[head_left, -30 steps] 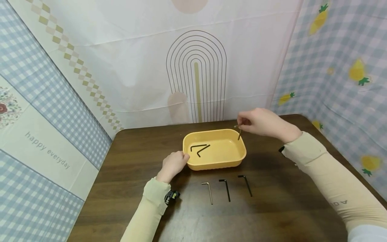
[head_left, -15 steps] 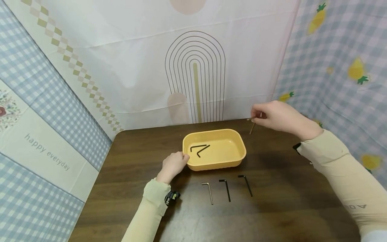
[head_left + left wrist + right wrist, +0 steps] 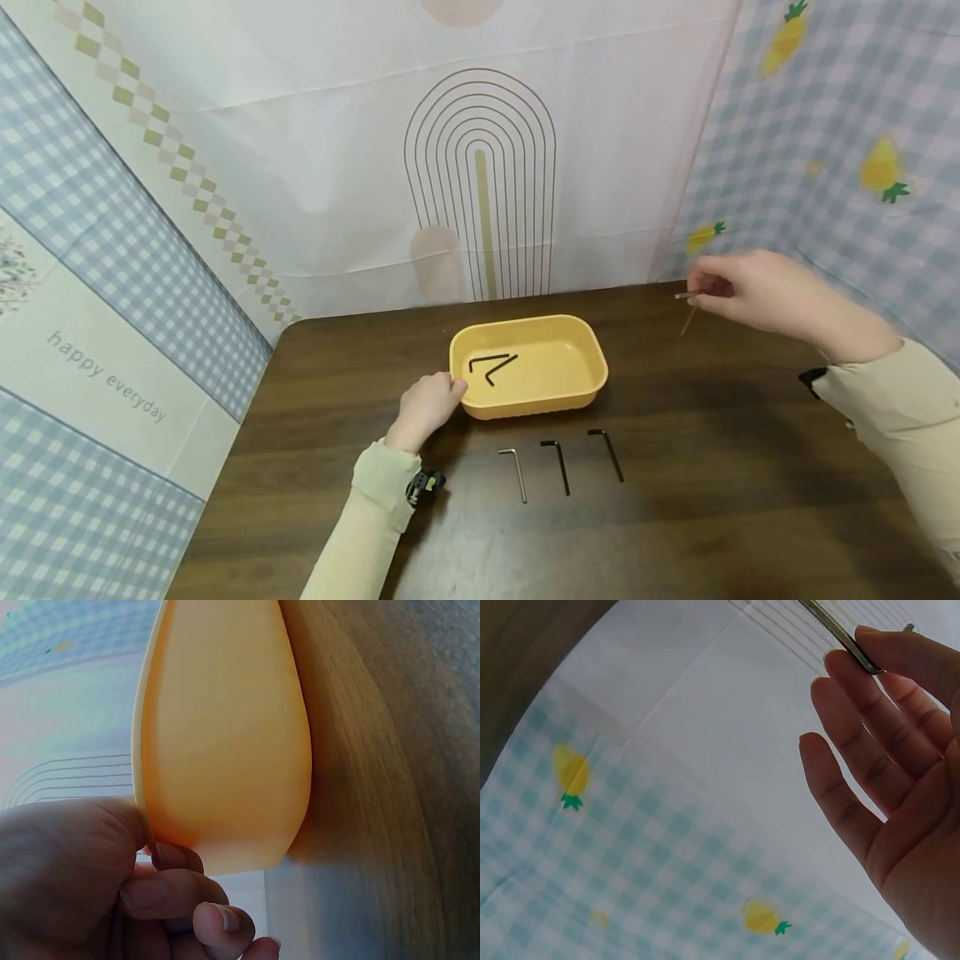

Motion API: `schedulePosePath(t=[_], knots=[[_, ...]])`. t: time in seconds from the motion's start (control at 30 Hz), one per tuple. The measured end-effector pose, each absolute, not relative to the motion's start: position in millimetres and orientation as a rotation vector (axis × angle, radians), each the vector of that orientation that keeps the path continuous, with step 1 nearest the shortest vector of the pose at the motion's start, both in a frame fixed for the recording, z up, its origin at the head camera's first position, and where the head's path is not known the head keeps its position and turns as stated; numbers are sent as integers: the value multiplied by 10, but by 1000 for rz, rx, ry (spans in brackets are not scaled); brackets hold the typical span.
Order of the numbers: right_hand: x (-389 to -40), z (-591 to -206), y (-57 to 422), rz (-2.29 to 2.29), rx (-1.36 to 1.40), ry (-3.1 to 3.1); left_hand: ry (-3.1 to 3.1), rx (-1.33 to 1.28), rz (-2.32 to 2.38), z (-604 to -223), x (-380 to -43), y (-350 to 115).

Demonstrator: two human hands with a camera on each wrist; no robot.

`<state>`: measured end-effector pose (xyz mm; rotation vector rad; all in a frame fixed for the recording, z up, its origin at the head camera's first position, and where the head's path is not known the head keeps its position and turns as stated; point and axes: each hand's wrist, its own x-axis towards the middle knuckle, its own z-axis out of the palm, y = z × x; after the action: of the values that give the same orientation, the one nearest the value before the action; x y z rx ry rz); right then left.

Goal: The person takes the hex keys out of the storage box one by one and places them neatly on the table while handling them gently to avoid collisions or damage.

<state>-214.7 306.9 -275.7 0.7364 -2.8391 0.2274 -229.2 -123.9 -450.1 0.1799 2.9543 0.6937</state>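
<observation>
One hex key [image 3: 846,639] is pinched in your right grip [image 3: 765,292], aloft beyond the right end of the yellow tray [image 3: 532,406]. It has swung farther rightward, suggesting removal rather than filling. One arm points left; the other, apparently the long axis, slants down-left. Your left grip [image 3: 429,408] clasps the tray's rim; two black keys [image 3: 502,366] lie inside, three keys [image 3: 562,469] before it on the surface [image 3: 322,433].
</observation>
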Motion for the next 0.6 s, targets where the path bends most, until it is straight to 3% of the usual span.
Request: schedulePosePath(t=[0.23,0.6], knots=[[-2009,-2827,3151,233,677,-2881,2953,191,694,-4515,-2287,-1245],[-1872,-3341,3198,366,774,-2857,2961,208,685,-4491,-2279,-1237]])
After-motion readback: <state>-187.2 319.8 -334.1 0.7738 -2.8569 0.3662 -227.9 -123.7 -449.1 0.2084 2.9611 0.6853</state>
